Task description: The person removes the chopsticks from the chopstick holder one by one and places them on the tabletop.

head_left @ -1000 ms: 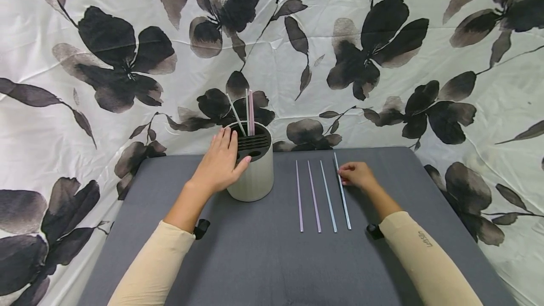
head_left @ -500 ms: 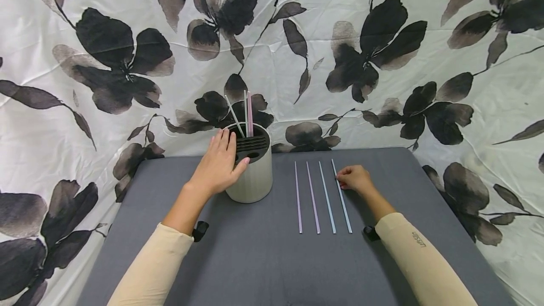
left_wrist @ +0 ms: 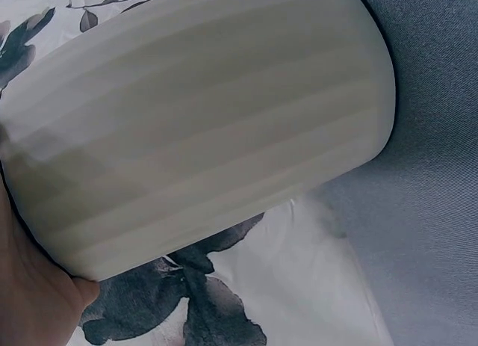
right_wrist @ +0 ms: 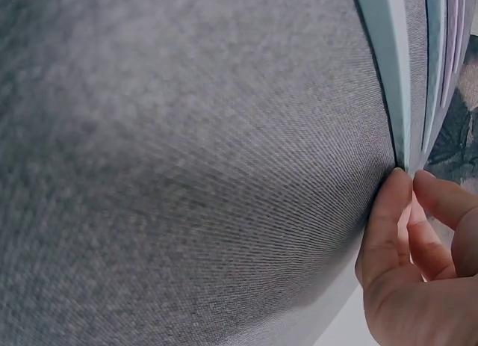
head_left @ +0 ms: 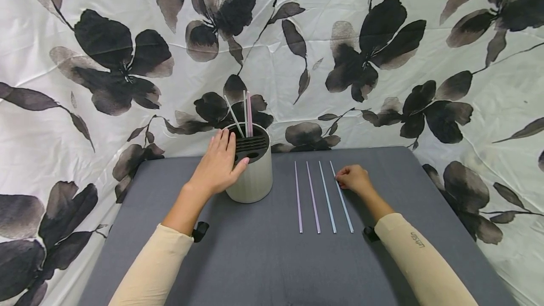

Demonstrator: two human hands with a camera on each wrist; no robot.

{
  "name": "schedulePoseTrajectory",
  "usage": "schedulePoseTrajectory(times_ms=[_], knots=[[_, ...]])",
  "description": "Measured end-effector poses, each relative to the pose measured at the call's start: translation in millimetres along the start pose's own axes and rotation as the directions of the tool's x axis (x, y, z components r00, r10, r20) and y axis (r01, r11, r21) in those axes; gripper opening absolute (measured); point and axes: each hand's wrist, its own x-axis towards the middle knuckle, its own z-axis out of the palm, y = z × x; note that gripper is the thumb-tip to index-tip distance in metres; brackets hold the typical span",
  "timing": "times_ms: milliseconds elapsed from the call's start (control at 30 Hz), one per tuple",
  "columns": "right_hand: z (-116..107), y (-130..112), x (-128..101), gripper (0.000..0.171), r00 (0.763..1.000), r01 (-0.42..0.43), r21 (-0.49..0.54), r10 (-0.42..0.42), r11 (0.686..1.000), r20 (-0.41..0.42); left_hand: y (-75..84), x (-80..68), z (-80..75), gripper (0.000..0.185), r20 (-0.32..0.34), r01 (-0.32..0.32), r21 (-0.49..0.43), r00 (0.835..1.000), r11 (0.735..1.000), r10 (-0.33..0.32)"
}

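Observation:
In the head view, my left hand (head_left: 218, 166) lies over the left rim of a cream cylindrical pen holder (head_left: 251, 185), fingers straight and thumb at its front. The holder has a black slotted insert; two pale sticks and a pink stick (head_left: 249, 114) stand in it. My right hand (head_left: 356, 179) pinches the rightmost light-blue stick (head_left: 343, 202) near its far end, between thumb and fingertip. That stick (right_wrist: 392, 69) lies along the cloth in the right wrist view. To its left lie another light-blue stick (head_left: 327, 197) and two lilac sticks (head_left: 313, 197), roughly side by side.
A grey cloth-covered table (head_left: 263, 259) lies under everything. Behind it hangs a white curtain (head_left: 280, 74) with dark flowers, close to the holder's back. The table's far edge runs just beyond the sticks.
The right hand has brought the rightmost light-blue stick's far end down and slightly left, nearer the row. The left hand stays on the holder.

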Motion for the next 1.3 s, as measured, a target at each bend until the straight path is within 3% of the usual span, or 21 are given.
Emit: schedulePoseTrajectory(times_ms=[333,833,1067,1300], knots=[[-8,-1,-6,0.021,0.998,0.048,-0.003,-0.048,0.999,-0.03,0.6,-3.3,0.3,0.071,-0.022,0.004,-0.016,1.0,1.0,-0.004],[-16,-24,-22,0.02,0.981,0.152,-0.161,-0.169,0.975,-0.097,0.1,-9.7,-3.2,0.071,-0.015,-0.009,-0.01,1.0,1.0,0.009],[-16,-51,-22,0.023,0.968,0.216,-0.121,-0.229,0.969,-0.101,-0.4,-10.2,-3.3,0.07,-0.022,-0.023,-0.001,0.999,1.0,0.023],[-16,-95,-24,0.026,0.945,0.318,-0.057,-0.322,0.946,-0.066,-1.0,-10.1,-4.5,0.07,-0.014,-0.024,0.0,1.0,1.0,0.024]])
